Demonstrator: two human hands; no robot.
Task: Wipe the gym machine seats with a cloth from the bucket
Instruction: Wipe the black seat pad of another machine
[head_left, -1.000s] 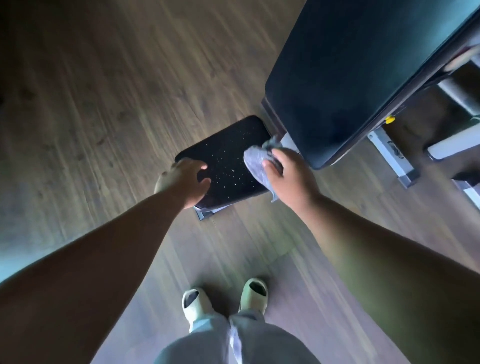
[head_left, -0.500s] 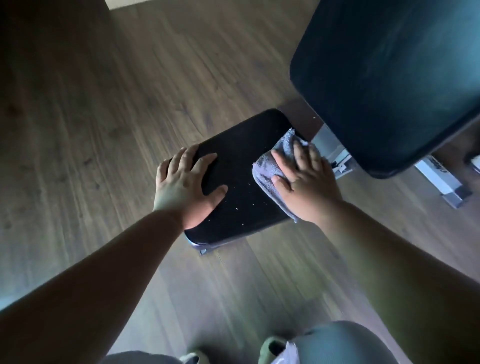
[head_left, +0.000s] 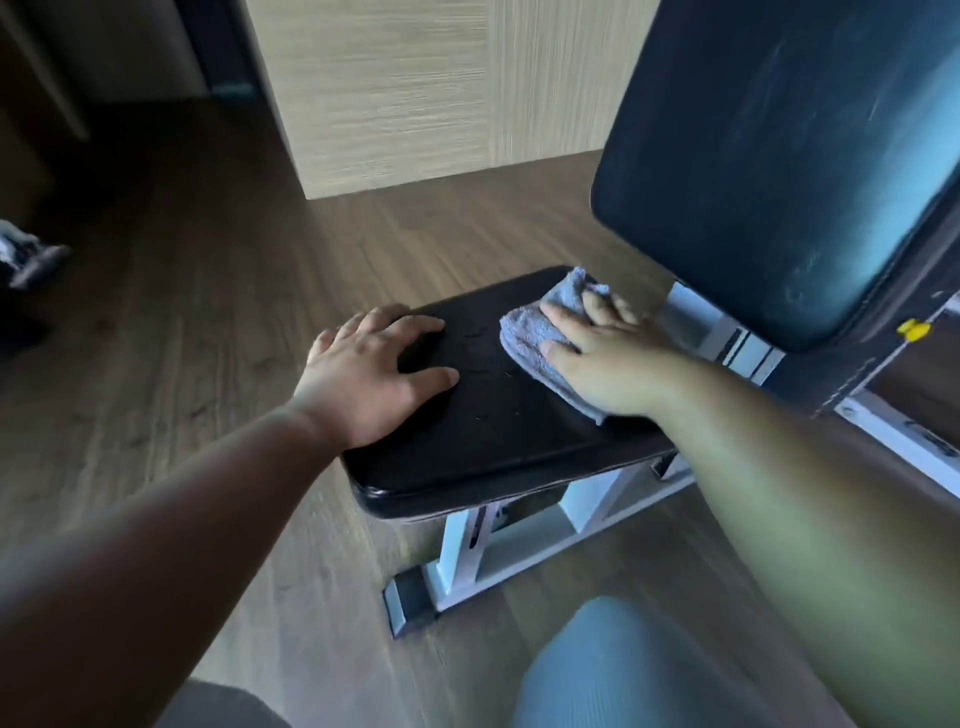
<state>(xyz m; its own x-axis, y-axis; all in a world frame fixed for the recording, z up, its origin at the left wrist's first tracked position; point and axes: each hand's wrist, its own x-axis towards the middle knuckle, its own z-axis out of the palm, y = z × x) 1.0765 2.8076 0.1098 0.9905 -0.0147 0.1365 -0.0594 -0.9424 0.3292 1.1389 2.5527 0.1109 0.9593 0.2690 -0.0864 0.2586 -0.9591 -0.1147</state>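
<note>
Our left hand (head_left: 371, 371) lies flat, fingers spread, arm stretched forward. Our right hand (head_left: 605, 353) presses down with straight fingers (head_left: 563, 317), its arm reaching in from the right.

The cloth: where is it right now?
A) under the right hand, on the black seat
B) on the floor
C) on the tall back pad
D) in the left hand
A: the right hand presses the grey cloth flat onto the black seat.
</note>
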